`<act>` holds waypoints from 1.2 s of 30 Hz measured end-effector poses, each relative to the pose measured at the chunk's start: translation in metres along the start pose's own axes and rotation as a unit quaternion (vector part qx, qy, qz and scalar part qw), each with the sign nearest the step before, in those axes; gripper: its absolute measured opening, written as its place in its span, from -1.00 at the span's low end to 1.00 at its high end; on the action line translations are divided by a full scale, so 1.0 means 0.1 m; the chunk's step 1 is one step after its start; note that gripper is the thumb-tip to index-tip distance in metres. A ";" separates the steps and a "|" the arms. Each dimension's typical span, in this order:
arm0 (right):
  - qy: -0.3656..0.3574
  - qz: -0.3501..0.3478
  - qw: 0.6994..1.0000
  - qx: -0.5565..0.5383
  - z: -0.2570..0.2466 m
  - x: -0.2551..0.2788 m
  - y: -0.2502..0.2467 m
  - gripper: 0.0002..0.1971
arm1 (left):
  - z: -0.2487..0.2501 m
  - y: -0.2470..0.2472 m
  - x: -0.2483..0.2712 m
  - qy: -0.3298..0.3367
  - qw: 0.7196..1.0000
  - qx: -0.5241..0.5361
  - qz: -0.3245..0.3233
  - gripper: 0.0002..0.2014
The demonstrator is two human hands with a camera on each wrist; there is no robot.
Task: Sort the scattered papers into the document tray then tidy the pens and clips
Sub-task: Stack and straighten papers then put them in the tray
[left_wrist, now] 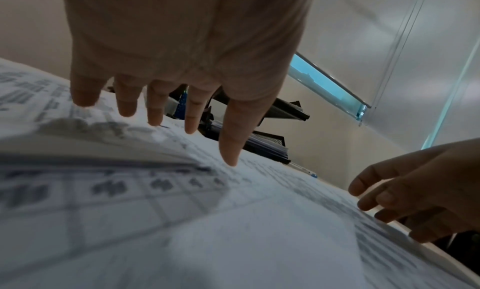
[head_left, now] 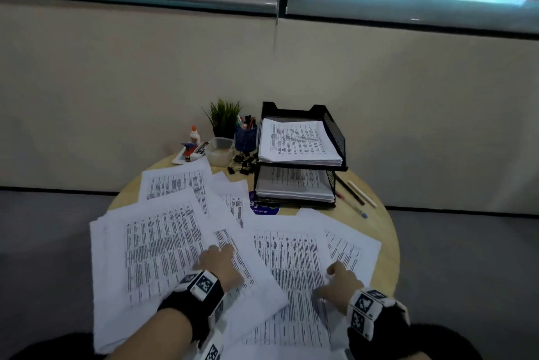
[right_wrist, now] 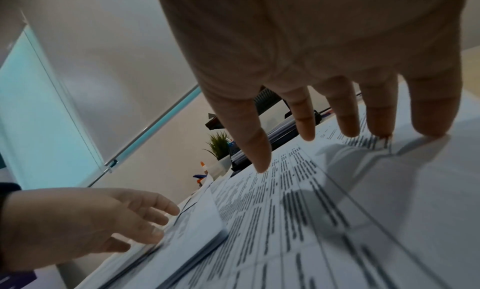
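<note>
Head view: round table [head_left: 385, 231], nearly hidden under white printed papers [head_left: 163, 240] spread all over the near half. Farther back, black two-level document tray [head_left: 335, 138], already holding a thick stack on top and another stack below (so some sorting looks done, plenty left). Beside the tray on the right, loose pens [head_left: 354, 193] lying on the wood. On the tray's left, a heap of black clips [head_left: 243, 162], just in front of the blue pen cup [head_left: 246, 138]. Pens and clips not tidied yet, by the look of it.

Closest of all, left hand [head_left: 218, 263] flat on the left pile, fingers straight and spread, holding nothing. Right hand [head_left: 339, 281] on the right-hand sheets, fingers apart, tips touching paper, gripping nothing either. Papers right under both hands; tray well apart from them, at the back of the table.
</note>
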State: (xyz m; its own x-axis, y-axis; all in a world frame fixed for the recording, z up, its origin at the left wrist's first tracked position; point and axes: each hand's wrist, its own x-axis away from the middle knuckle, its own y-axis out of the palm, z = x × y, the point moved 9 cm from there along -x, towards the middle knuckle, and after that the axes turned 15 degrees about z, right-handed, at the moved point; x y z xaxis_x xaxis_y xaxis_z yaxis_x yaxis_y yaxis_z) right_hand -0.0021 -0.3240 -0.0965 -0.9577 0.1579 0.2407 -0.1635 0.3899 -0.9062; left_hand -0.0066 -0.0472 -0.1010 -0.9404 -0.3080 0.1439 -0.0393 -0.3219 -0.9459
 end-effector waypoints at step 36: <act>0.059 0.086 0.962 -0.254 0.09 0.35 -0.04 -0.97 | 0.25 0.12 0.80 0.112 0.994 0.012 0.018 -0.21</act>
State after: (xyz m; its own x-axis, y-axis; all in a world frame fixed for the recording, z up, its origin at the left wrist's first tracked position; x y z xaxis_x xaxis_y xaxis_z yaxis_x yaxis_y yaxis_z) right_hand -0.0371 -0.3283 -0.0875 -0.9220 0.3490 0.1679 0.1599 0.7377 -0.6559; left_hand -0.0741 -0.0984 -0.0937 -0.9926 -0.1143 0.0401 0.0007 -0.3362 -0.9418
